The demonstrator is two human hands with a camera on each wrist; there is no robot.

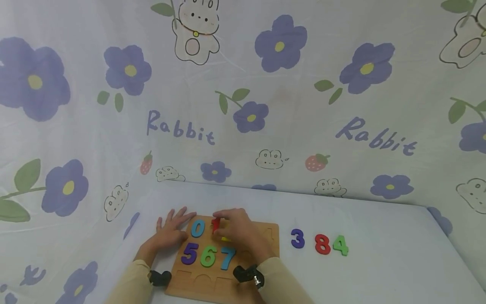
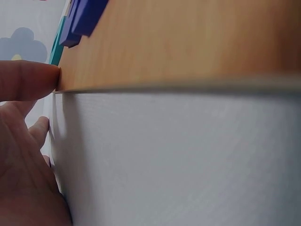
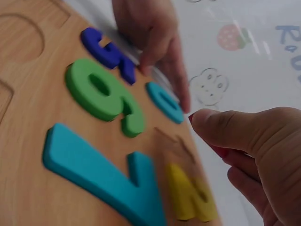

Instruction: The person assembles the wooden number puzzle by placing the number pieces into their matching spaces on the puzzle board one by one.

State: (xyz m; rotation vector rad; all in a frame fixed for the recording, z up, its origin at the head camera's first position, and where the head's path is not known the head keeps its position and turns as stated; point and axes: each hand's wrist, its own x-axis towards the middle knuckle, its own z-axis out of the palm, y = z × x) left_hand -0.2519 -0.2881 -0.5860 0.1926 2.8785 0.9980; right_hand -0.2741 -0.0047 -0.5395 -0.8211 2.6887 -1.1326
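Note:
My right hand [image 1: 240, 230] pinches a red number 1 [image 1: 215, 225] between thumb and fingers, just above the wooden number board [image 1: 212, 287]. In the right wrist view the thumb covers most of the red piece, and an outlined recess [image 3: 174, 141] lies below it. My left hand [image 1: 171, 230] rests with spread fingers at the board's left edge, its thumb [image 2: 33, 81] touching the side. On the board sit a blue 0 [image 1: 198, 228], purple 5 [image 1: 189, 253], green 6 [image 1: 208, 256], blue 7 [image 1: 227, 258] and a yellow 2 [image 3: 186, 195], partly hidden by the right hand in the head view.
Right of the board, a purple 3 [image 1: 298, 238], a red 8 [image 1: 322, 244] and a green 4 [image 1: 341, 245] lie on the white table [image 1: 379, 274]. A cloth [image 1: 303, 105] printed with flowers and rabbits hangs behind the table.

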